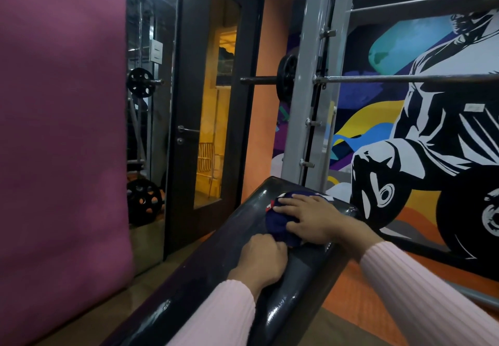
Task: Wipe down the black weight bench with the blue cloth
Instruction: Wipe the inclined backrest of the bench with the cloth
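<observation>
Both hands meet at a bunched blue cloth (278, 224) in the lower centre of the frame. Left hand (263, 256): grip curled into a narrow fist, pinching the near edge of the cloth against the surface. Right hand (314, 220): grip spread wide and flat, fingers (290, 202) splayed over the top of the cloth and pressing it down. Cloth: soft, dark blue fabric, crumpled into a rounded mound, with small white and red markings at its far edge. It lies on the far end of the black weight bench (216, 259), close to the rounded end of the pad.

Bench: long padded slab running from the bottom of the frame up toward the centre, covered in glossy black vinyl with rolled, bulging edges that catch highlights. Sleeves (421, 289): pale pink ribbed knit, covering both forearms to the wrist.

Surroundings: grey metal rack upright (307, 75) with protruding pegs, centre right; chrome barbell (405, 78) carrying a round black weight plate (287, 76); painted mural (432, 129) in flat bright colours, right; dark-framed glass door (216, 102), centre left; matt magenta panel (62, 129), left; orange floor mat (359, 305), lower right.
</observation>
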The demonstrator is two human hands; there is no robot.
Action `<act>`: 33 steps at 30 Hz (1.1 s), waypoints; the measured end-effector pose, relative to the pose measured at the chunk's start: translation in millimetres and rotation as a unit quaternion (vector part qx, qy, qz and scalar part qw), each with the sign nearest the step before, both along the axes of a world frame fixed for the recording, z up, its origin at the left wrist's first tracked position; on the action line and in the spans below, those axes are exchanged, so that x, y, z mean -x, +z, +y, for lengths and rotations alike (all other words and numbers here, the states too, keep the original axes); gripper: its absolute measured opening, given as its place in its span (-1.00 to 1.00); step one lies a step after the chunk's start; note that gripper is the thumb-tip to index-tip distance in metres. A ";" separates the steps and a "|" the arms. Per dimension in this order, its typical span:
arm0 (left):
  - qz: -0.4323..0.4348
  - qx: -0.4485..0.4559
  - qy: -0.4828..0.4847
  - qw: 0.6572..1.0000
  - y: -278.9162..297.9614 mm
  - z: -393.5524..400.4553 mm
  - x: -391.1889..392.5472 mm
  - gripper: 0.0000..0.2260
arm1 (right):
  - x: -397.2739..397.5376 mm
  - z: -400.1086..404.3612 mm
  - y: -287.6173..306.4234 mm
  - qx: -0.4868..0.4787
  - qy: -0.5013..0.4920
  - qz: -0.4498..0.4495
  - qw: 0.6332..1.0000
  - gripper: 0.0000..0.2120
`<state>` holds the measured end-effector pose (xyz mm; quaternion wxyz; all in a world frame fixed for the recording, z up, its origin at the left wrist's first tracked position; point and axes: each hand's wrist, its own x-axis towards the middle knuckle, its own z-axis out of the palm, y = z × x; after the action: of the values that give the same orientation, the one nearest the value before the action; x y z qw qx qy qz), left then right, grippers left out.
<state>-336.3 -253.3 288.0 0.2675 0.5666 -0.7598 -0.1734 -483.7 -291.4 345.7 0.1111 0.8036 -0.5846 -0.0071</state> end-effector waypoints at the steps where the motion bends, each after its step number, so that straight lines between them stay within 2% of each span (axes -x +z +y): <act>1: -0.010 0.009 -0.003 1.000 0.1 2.4 -0.2 -0.65 | -0.5 -6.4 4.9 0.000 -0.019 0.001 1.000 -0.45; 4: 0.001 0.031 0.009 0.999 -8.3 3.2 -0.6 -0.65 | -18.9 -31.7 10.8 0.005 -0.063 -0.001 0.998 -0.42; 7: 0.044 0.081 0.040 0.995 -28.6 4.5 -5.2 -0.66 | -38.9 -42.8 3.2 -0.009 -0.040 0.006 0.999 -0.42; 11: 0.030 0.115 0.134 0.984 -62.0 7.9 -28.4 -0.34 | -29.0 -33.0 7.5 -0.047 0.018 0.039 0.998 -0.45; 13: 0.063 0.095 0.146 0.983 -69.2 10.9 -34.0 -0.22 | -17.8 -38.0 17.7 -0.042 -0.006 0.040 0.998 -0.44; 16: 0.110 0.079 0.140 0.981 -71.3 17.7 -33.5 -0.16 | -16.8 -55.6 24.1 -0.020 -0.080 0.013 0.996 -0.41; 19: 0.125 0.076 0.136 0.980 -71.7 18.1 -36.1 -0.22 | -43.9 -62.2 14.8 -0.012 -0.078 0.013 0.997 -0.42; 22: 0.116 0.080 0.136 0.981 -71.9 17.3 -36.9 -0.41 | -58.7 -52.8 2.6 -0.027 -0.026 0.033 0.999 -0.43; 26: 0.121 0.089 0.139 0.979 -74.5 17.2 -36.5 -0.28 | -40.3 -37.8 5.7 -0.047 0.014 0.043 0.998 -0.46; 30: 0.127 0.086 0.135 0.979 -75.4 17.3 -38.0 -0.27 | -32.1 -54.1 19.0 -0.025 -0.048 0.015 0.998 -0.45; 33: 0.122 0.087 0.136 0.979 -75.6 16.7 -38.1 -0.40 | -51.8 -63.4 13.0 -0.014 -0.073 0.013 0.997 -0.43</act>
<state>-298.2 -236.5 212.3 0.4276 0.6138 -0.6493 -0.1368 -431.9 -354.8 358.7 0.1066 0.7602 -0.6400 -0.0339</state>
